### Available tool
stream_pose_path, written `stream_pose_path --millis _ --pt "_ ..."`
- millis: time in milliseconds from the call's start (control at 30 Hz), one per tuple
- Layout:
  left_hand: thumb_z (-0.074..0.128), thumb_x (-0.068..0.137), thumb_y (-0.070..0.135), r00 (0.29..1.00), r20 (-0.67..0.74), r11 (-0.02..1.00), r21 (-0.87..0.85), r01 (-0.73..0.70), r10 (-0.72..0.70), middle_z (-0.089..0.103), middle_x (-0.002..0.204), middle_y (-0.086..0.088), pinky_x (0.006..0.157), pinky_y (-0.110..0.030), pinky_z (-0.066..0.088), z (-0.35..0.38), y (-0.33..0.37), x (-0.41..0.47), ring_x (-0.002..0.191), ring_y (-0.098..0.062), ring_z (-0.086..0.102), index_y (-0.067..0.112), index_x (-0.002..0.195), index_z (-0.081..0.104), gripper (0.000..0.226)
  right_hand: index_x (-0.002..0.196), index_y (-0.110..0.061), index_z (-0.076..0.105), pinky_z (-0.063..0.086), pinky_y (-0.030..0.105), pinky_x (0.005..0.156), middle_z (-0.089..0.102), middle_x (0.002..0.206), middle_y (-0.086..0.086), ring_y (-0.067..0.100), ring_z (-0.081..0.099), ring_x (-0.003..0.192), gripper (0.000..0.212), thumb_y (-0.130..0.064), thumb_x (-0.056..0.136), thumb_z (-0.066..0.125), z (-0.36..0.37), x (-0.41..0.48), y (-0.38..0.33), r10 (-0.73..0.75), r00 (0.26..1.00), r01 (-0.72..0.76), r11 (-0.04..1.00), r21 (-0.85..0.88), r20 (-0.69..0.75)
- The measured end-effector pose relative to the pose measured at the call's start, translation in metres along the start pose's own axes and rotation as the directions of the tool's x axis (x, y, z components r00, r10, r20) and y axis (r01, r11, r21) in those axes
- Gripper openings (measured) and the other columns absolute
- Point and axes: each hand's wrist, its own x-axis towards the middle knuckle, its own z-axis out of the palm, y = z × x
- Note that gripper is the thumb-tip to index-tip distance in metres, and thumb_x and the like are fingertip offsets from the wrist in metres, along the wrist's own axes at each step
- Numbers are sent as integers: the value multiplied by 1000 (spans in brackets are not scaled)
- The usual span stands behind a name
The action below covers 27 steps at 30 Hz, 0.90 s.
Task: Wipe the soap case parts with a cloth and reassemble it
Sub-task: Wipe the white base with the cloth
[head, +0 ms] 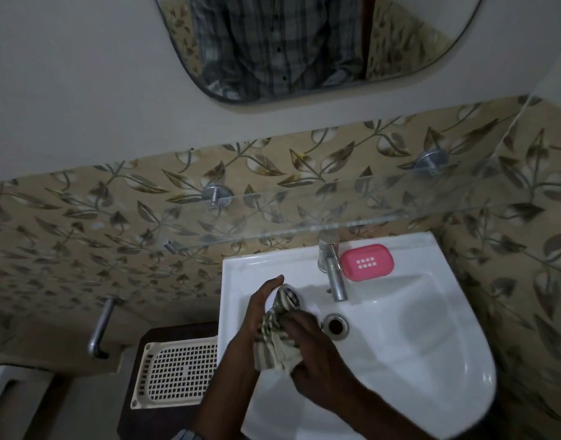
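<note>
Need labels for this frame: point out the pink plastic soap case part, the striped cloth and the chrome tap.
Pink plastic soap case part [367, 262]: head view, slotted top face.
Striped cloth [275, 349]: head view, bunched lower folds.
Chrome tap [335, 281]: head view, spout.

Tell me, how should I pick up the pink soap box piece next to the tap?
Take the pink soap case piece across its two long edges, coming from above and from its right. It lies flat on the sink rim, and the tap stands close on its left, so that side is crowded. Rounded ends may slip.
</note>
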Motion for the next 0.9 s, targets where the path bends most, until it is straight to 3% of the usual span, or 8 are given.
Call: stream_pose_path --millis 100,300,467,533,600,700,800,900 --pt "57 94 41 998 -50 990 137 45 -38 47 150 -23 110 -52 39 4 14 -2 143 -45 39 8 144 50 60 124 -5 55 47 39 102 69 117 18 25 55 117 59 -3 67 73 -16 2 35 -340 939 342 898 -278 55" --pt "68 74 50 979 -64 962 182 202 -194 74 98 -20 90 -46 50 16 31 -13 95 -35 64 2 111 71 60 122 -8 61 39 38 112 66 123 10 25 58 123 38 -6 84 60 -4 0 56 -317 941 337 913 -230 120" --pt "56 89 57 970 -147 954 202 222 -195 62 135 -23 112 -53 35 18 35 -3 127 -39 55 8 133 62 67 128 1 59 39 42 113 58 136 18 33 53 130 48 -5 81 62 -3 -8 65 -388 918 390 843 -370 82" --pt "56 92 52 975 -164 970 167 174 -147 74 100 -22 93 -42 51 26 28 3 93 -34 71 0 105 73 56 114 4 69 52 47 99 68 119 22 38 64 113 35 -2 80 63 -7 2 57 -239 969 248 912 -328 69" --pt "49 102 36 978 -205 981 182 65 -27 71 84 -16 63 -26 55 33 15 10 64 -30 66 0 69 70 53 100 -9 75 56 30 83 75 100 8 28 70 94 30 -4 75 60 -7 15 35 65 997 -66 998 -17 -34" --pt "42 103 39 981 -191 988 156 6 24 64 86 -15 71 -29 51 36 1 9 73 -28 60 1 72 68 56 79 -48 74 49 7 59 73 71 -16 -6 68 69 26 -34 71 54 0 29 11 449 893 -395 748 533 30" --pt "55 92 42 992 -120 981 192 -17 41 74 71 -9 71 -34 54 23 17 -3 64 -26 71 13 93 65 31 102 -31 76 57 21 81 76 98 -5 6 71 92 36 -8 77 64 -7 26 21 100 995 -95 972 215 -9" --pt "54 94 38 993 -117 957 288 34 0 77 79 -10 77 -38 56 33 30 -1 73 -28 74 14 91 61 25 113 3 70 47 35 104 69 118 21 31 62 115 46 10 68 73 -18 19 59 -349 936 352 908 -227 52"
